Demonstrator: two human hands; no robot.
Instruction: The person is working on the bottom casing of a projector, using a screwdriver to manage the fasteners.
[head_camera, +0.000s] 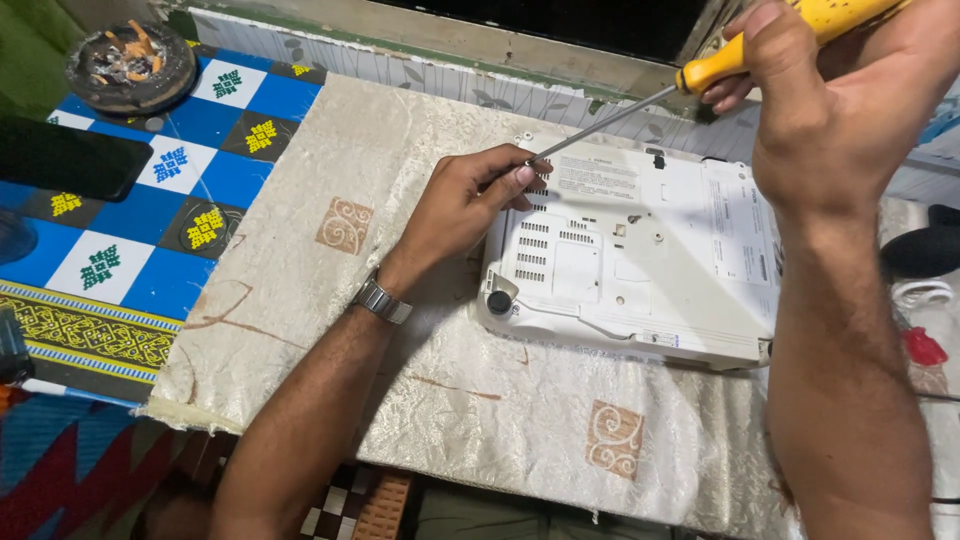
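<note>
- On a surface (300, 300) covered with a cream patterned cloth, a white electronic device (640, 260) lies upside down, its vented underside facing up, its long side running left to right.
- The right hand (820, 110) is raised above the device's far right corner, fist closed around the yellow handle of a long screwdriver (700, 72).
- The screwdriver's thin metal shaft slants down and to the left, its long axis running from the upper right to the device's far left corner.
- The left hand (460, 205) rests at that far left corner, fingers curled, fingertips (522, 172) pinching or steadying the shaft's tip; it is the hand nearer the tip.
- A metal wristwatch (381, 298) sits on the left wrist.
- Well apart to the left, an ashtray (130, 65) stands on a blue checked cloth (190, 120).
</note>
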